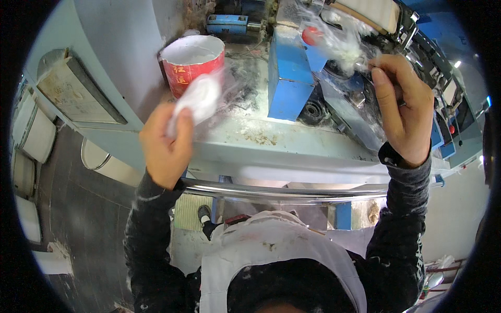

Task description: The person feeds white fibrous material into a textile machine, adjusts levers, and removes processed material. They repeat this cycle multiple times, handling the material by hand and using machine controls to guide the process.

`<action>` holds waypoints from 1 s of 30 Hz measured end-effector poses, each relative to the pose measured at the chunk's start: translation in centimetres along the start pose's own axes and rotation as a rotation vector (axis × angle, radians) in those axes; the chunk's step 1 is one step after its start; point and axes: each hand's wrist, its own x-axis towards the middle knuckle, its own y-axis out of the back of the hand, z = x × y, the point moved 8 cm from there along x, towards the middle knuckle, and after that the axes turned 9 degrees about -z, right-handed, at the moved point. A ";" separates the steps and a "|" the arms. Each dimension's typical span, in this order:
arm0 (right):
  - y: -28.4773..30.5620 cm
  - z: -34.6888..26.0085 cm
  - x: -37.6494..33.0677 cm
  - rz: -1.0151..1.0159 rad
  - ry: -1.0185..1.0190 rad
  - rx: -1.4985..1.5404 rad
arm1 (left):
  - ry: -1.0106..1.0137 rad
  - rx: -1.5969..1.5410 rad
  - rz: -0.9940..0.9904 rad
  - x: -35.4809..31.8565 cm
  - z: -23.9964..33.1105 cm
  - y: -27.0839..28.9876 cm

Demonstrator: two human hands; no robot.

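Note:
My left hand (168, 140) is closed round the lower end of a white fibre wad (201, 99), held in front of a red round tub (194, 65) with a pale inside. The wad is smeared by motion. Over on the right, my right hand (402, 104) pinches thumb and forefinger together at the edge of loose white fibre (348, 52), which spreads in wisps over the machine. A red ball-shaped knob (312, 35) shows beside that fibre. Between my hands stands a blue metal box (292, 78), touched by neither.
White lint lies on the grey machine ledge (245, 133). A polished metal rail (282, 193) crosses in front of me. Behind the tub is a blue cylinder (228, 24). Machine parts (449, 88) crowd the right side, and white bins (39, 133) stand at the far left.

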 end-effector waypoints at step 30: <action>-9.3 -3.7 -5.2 -0.290 0.158 0.216 | 0.118 -0.414 -0.132 -3.0 5.4 -6.0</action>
